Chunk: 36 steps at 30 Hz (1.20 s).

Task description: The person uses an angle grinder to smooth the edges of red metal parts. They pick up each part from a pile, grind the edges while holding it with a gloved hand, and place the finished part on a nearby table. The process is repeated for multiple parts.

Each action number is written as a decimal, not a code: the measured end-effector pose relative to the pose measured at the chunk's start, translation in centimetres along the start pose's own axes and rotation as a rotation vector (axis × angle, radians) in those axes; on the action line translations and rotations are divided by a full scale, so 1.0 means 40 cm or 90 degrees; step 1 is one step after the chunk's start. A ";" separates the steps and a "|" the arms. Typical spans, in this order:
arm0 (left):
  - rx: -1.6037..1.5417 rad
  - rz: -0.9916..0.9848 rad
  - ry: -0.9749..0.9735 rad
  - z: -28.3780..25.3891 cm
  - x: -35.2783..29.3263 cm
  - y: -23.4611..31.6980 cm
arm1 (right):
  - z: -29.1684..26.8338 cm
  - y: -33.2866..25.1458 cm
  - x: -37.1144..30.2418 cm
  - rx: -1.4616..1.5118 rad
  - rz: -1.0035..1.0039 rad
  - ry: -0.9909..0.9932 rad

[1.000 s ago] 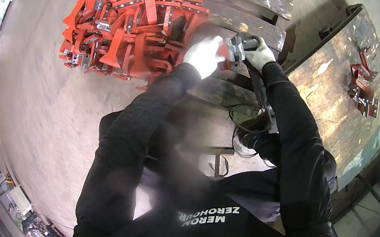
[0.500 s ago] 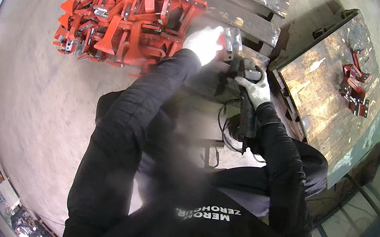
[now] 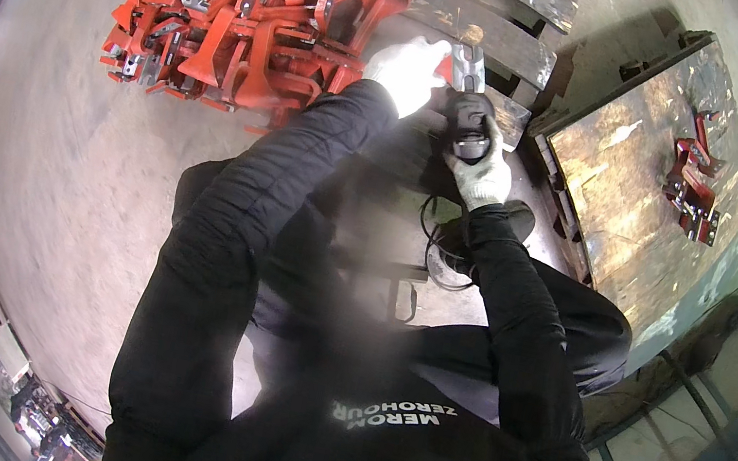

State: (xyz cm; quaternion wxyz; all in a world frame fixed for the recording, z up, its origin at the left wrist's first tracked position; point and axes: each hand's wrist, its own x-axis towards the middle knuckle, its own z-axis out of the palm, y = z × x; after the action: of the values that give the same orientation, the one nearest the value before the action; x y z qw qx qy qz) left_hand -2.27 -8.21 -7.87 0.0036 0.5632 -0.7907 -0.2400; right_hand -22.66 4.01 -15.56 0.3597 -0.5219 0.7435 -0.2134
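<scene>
My left hand (image 3: pixel 404 75), in a white glove, is closed around a red metal bracket whose bare silvery end (image 3: pixel 469 68) sticks out to its right; the glove hides most of the part. In my right hand (image 3: pixel 481 177), also gloved in white, is a dark corded power tool that looks like an angle grinder (image 3: pixel 471 122). Its head lies against or just in front of the bracket's bare end; contact cannot be made out. Just left of my left hand rises a big heap of red metal brackets (image 3: pixel 265 64).
Under the heap and my hands is a wooden pallet (image 3: pixel 520 45). To the right stands a worn wooden board or bench top (image 3: pixel 617 166) with several dark red brackets (image 3: pixel 694 179) on it. A black cable (image 3: pixel 430 246) loops below my right hand.
My right hand has turned the grinder and brought its head up and left to the bracket's bare end. My left hand still holds the bracket, shifted slightly.
</scene>
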 end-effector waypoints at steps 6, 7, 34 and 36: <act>-0.018 -0.014 -0.006 -0.013 -0.003 0.003 | -0.062 -0.037 0.057 -0.048 0.014 0.025; -0.021 -0.016 0.001 -0.007 -0.002 -0.004 | -0.065 -0.049 0.078 -0.042 -0.021 0.005; -0.162 0.036 0.183 0.054 0.009 -0.047 | -0.125 -0.178 0.045 -0.201 -0.050 -0.285; -0.162 0.044 0.182 0.047 0.006 -0.042 | -0.163 -0.218 0.020 -0.135 0.026 -0.291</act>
State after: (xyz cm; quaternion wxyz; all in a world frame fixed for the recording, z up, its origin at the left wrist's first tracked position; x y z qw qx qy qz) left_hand -1.38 -8.12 -10.23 0.1950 0.5592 -0.7643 -0.2552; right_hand -22.35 -0.27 -5.54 0.4660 -0.5764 0.6713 -0.0031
